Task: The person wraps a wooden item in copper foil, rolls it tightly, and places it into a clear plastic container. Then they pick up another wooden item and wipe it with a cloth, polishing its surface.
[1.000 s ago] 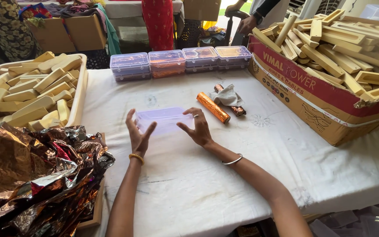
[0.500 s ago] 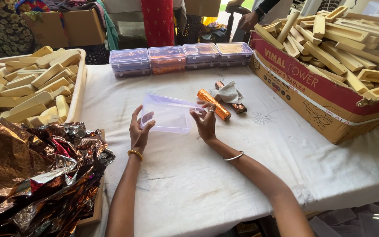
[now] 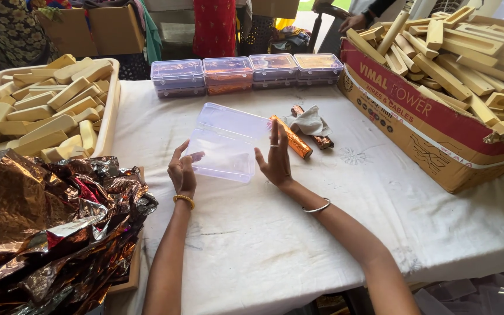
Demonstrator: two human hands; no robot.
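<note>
Now the clear plastic box [image 3: 227,143] has swung open wider, its lid tipped up higher than a moment ago. It sits on the white worktop [image 3: 275,233], between both hands. Her left hand [image 3: 182,170] pinches the near left corner with thumb and fingers. Her right hand [image 3: 276,157] is open and flat, pressed against the right edge. That flat hand has no real grip, so I think the box could slide away and bump the orange wrapped stick [image 3: 291,136] just beside it.
</note>
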